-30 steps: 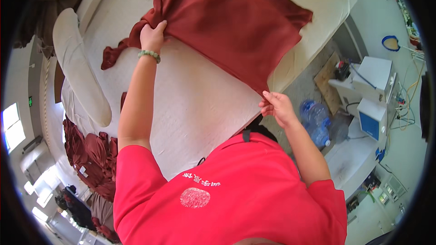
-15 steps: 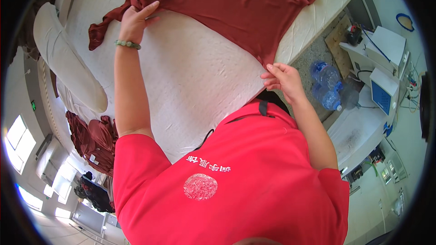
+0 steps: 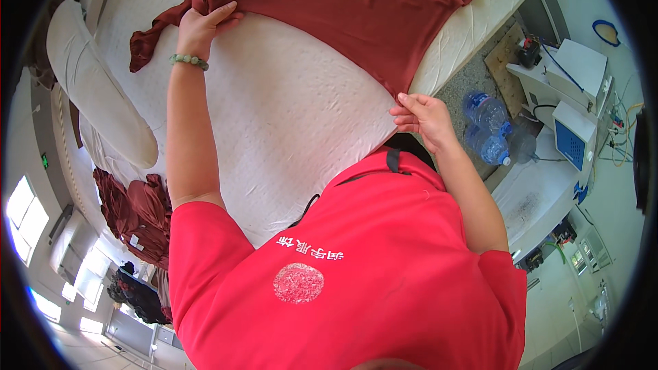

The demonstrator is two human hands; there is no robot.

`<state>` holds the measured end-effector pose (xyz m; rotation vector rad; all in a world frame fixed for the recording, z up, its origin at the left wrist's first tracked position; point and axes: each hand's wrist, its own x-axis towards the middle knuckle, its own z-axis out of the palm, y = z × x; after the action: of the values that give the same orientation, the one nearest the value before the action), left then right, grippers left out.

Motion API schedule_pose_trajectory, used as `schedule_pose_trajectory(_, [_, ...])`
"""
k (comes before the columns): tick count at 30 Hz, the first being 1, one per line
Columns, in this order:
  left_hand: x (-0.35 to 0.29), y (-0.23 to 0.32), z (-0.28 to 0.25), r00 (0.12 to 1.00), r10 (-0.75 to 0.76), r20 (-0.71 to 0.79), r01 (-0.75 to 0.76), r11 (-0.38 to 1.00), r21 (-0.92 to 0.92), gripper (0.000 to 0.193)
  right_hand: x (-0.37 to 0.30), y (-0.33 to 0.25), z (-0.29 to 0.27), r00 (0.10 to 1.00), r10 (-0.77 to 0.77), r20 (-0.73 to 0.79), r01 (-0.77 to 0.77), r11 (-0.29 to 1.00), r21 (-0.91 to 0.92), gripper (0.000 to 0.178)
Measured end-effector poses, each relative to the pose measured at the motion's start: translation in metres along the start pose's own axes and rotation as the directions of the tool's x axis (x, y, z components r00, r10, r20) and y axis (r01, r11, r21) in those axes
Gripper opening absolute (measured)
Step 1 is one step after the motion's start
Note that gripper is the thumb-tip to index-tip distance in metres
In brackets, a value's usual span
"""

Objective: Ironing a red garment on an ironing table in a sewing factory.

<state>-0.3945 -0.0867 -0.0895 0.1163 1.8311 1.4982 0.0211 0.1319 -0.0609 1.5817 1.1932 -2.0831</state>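
two hands on one dark red sheet (image 3: 356, 7), which lies spread over the white mattress (image 3: 295, 123). left hand (image 3: 203, 24) presses flat, fingers together, on its near edge; right hand (image 3: 423, 115) pinches the corner at the mattress side. the cloth runs away from both hands, its near edge stretched between them. just right of the right hand are clear water bottles (image 3: 488, 127), then white boxes with a blue panel (image 3: 574, 138).

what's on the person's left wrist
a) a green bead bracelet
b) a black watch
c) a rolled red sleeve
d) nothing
a: a green bead bracelet circles the wrist just below the left hand, which presses on the dark red cloth.
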Motion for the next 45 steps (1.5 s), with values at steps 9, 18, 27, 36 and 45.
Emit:
schedule_pose_trajectory(9, [0.002, -0.009, -0.008, 0.985, 0.164, -0.061, -0.119, 0.884, 0.453, 0.031, 0.003, 0.004, 0.002, 0.998, -0.058, -0.035, 0.052, 0.984, -0.171, 0.028])
schedule_pose_trajectory(18, [-0.003, -0.032, -0.015, 0.894, 0.436, -0.106, -0.201, 0.6, 0.774, 0.053, 0.004, 0.014, 0.007, 0.989, -0.135, -0.056, 0.117, 0.963, -0.244, 0.024])
schedule_pose_trajectory(27, [-0.014, -0.017, 0.002, 0.95, 0.207, -0.233, -0.037, 0.816, 0.577, 0.052, 0.0, 0.007, 0.009, 0.994, -0.103, -0.048, 0.092, 0.977, -0.194, 0.026])
schedule_pose_trajectory(36, [-0.008, -0.023, 0.01, 0.931, 0.228, -0.285, -0.037, 0.836, 0.547, 0.042, -0.003, -0.002, 0.016, 0.999, -0.005, -0.044, -0.004, 0.982, -0.189, 0.032])
schedule_pose_trajectory(45, [-0.022, -0.032, 0.021, 0.842, 0.491, -0.221, -0.291, 0.76, 0.581, 0.029, 0.003, 0.015, 0.013, 0.984, -0.175, -0.035, 0.151, 0.921, -0.359, 0.029])
